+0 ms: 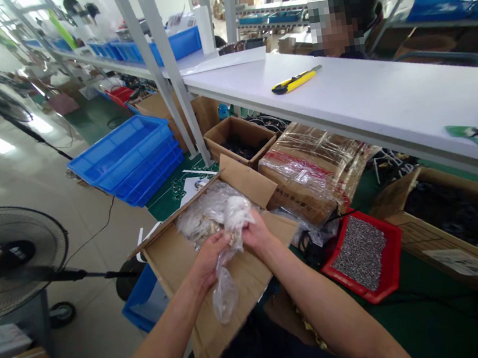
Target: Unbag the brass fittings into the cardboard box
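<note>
Both of my hands grip a clear plastic bag (pixel 237 214) with small parts inside, too blurred to name. My left hand (pixel 209 257) pinches the bag's lower side, and a loose end of the plastic hangs below the fingers. My right hand (pixel 255 231) is closed around its right side, its fingers partly hidden by the plastic. Beneath them is an open cardboard box (pixel 167 270) with its flaps spread out. More plastic bags (pixel 194 211) lie inside it, just beyond my left hand.
Stacked blue crates (pixel 130 152) stand at left, near a floor fan (pixel 15 255). A red tray (pixel 391 264) of small metal pieces lies at right. A yellow utility knife (pixel 296 81) rests on the white shelf (pixel 387 101). Behind it sits a person (pixel 346 24).
</note>
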Available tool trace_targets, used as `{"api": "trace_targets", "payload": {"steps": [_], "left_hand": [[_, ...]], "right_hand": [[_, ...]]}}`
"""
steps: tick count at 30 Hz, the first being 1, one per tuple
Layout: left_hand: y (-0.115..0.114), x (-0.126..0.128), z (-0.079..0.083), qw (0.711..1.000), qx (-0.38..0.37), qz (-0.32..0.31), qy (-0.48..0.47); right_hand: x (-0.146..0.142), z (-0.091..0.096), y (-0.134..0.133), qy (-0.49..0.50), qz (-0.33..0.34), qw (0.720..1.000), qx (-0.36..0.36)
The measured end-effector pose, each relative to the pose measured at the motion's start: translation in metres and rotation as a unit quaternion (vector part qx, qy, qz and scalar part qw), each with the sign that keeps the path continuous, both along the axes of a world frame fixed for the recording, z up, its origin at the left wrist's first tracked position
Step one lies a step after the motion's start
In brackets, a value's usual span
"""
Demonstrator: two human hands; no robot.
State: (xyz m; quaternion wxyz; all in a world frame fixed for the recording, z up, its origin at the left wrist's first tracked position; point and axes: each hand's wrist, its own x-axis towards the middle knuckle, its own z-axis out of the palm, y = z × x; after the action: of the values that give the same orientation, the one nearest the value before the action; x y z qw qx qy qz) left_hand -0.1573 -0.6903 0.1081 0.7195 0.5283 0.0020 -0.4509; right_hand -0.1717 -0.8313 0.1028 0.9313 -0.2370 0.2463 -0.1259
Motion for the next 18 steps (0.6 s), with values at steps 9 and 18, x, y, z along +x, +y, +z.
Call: {"api": "trace_targets", "payload": {"steps": [9, 18], "left_hand": [[0.009, 0.011, -0.006, 0.9, 0.169, 0.003, -0.402], [0.021, 0.039, 0.026, 0.662, 0.368, -0.057, -0.651]], "right_hand": [[0.004, -0.021, 0.006, 0.148, -0.107, 0.982, 0.058], [-0.012, -0.015, -0.007, 0.146, 0.02, 0.98, -0.135]]}}
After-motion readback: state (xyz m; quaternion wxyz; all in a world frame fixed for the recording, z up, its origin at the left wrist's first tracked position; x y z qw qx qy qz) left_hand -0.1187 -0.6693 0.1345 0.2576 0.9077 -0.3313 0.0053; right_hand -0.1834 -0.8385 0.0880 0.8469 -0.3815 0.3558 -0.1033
